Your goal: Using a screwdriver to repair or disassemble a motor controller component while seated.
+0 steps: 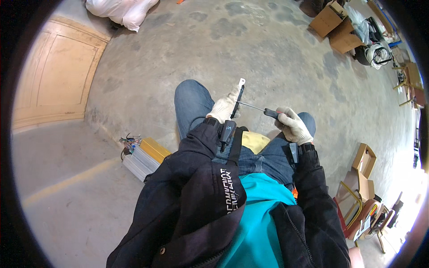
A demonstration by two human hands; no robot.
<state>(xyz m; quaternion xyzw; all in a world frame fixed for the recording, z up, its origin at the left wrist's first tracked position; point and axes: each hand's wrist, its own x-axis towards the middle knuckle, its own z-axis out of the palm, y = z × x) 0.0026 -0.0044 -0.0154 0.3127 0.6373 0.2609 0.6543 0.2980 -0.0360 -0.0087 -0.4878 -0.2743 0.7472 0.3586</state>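
Note:
My left hand, in a white knit glove, is closed round a narrow black bar with a pale tab at its top end, held upright and slightly tilted over my lap. My gloved right hand grips the dark handle of a screwdriver, whose thin metal shaft points left to the bar's middle; whether the tip touches it is too small to tell. Black devices are strapped at both wrists. A pale yellow cloth lies between my thighs.
Silver and gold metal housings with loose wires stand at my left. A wooden panel and white sacks are at the upper left. Cardboard boxes and coiled hose lie upper right; an open carton and chairs are at lower right.

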